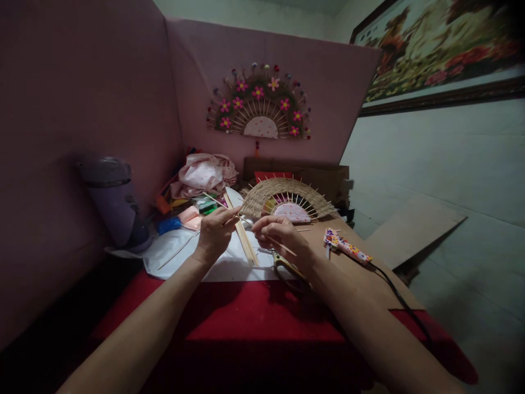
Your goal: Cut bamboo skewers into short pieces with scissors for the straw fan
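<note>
A thin wooden stick (246, 220) runs slantwise between my two hands, above the white sheet. Its upper end sticks out past my left hand (218, 231), whose fingers pinch it. Closer to the lower end, my right hand (281, 232) is closed around the same stick. Below and between the hands lies a bundle of wooden sticks (245, 241). Scissors (289, 268) rest partly hidden under my right wrist. Just behind the hands stands a woven straw fan (262, 200) with stick ribs and a dotted semicircle at its base.
A flowered glue gun (348, 249) with a black cord lies on cardboard (369, 284) at right. To the left are a purple bottle (115, 208), clay packets (188, 218) and bunched cloth (203, 172). A flower-decorated fan (260, 106) hangs on the pink panel (332, 93).
</note>
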Available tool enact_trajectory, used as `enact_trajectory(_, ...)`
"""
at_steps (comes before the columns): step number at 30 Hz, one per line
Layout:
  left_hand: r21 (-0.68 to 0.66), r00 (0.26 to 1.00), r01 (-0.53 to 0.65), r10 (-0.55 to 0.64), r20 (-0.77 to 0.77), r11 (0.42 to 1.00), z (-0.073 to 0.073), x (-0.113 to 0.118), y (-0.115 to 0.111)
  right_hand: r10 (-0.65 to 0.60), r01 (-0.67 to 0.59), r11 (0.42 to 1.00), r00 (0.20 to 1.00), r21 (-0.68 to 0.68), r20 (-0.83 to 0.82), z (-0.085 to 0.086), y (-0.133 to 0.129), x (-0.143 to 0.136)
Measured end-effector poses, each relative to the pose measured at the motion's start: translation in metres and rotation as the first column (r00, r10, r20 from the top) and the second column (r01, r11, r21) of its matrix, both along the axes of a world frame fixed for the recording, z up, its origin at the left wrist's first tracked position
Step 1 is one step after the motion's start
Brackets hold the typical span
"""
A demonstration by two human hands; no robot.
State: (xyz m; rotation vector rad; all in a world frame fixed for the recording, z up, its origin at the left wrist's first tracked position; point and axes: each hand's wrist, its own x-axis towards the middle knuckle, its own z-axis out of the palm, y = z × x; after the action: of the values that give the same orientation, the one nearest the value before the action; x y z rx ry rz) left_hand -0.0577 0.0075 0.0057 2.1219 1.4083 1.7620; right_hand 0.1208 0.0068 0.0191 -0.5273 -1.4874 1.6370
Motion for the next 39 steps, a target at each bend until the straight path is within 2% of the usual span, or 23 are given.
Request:
enact_trajectory(2,0.006,0.998,-0.012,0.012,-0.062,1.0,0.001,0.001,-0.003,0.053,-0.053,0.999,0.998,-0.012,-0.034,0.005,-0.001,0.005)
enact_trajectory(5,0.032,0.999,-0.039,0.039,0.006,0.999,0.008,0.003,-0.009,0.034,-0.034,0.999,0.997,-0.002,-0.069,0.01,-0.001,0.009)
enact_trajectory(8,0.061,0.969,0.002,-0.017,0.247,0.998,0.019,0.002,-0.016,-0.059,0.061,0.998,0.996,0.029,-0.07,0.007,0.002,0.008)
enact_trajectory(11,0.078,0.854,0.12,-0.143,0.5,0.99,0.028,0.002,-0.019,-0.207,0.206,0.972,0.978,0.113,-0.005,-0.002,0.007,0.001)
enact_trajectory(13,0.078,0.794,0.199,-0.208,0.571,0.977,0.03,0.002,-0.019,-0.272,0.25,0.941,0.96,0.229,0.072,-0.01,0.009,-0.004)
enact_trajectory(18,-0.029,0.73,0.392,-0.292,0.619,0.919,0.026,0.007,-0.016,-0.353,0.165,0.806,0.905,0.569,0.237,-0.022,0.005,-0.014)
enact_trajectory(19,-0.046,0.724,0.41,-0.294,0.624,0.911,0.025,0.007,-0.016,-0.354,0.144,0.803,0.896,0.579,0.269,-0.024,0.004,-0.015)
enact_trajectory(23,-0.052,0.751,0.398,-0.294,0.591,0.916,0.022,0.009,-0.015,-0.246,0.082,0.896,0.91,0.435,0.335,-0.031,0.0,-0.019)
enact_trajectory(25,-0.093,0.781,0.409,-0.295,0.55,0.908,0.019,0.009,-0.013,-0.213,0.079,0.918,0.925,0.39,0.315,-0.034,0.0,-0.02)
enact_trajectory(27,-0.183,0.801,0.448,-0.302,0.516,0.875,0.016,0.009,-0.012,-0.22,0.084,0.918,0.921,0.387,0.322,-0.037,0.001,-0.02)
enact_trajectory(32,-0.404,0.808,0.534,-0.307,0.503,0.742,0.008,0.007,-0.008,-0.292,0.093,0.885,0.874,0.457,0.388,-0.042,0.003,-0.019)
enact_trajectory(39,-0.506,0.795,0.575,-0.295,0.53,0.643,0.007,0.0,-0.004,-0.362,0.126,0.861,0.831,0.492,0.422,-0.046,0.005,-0.018)
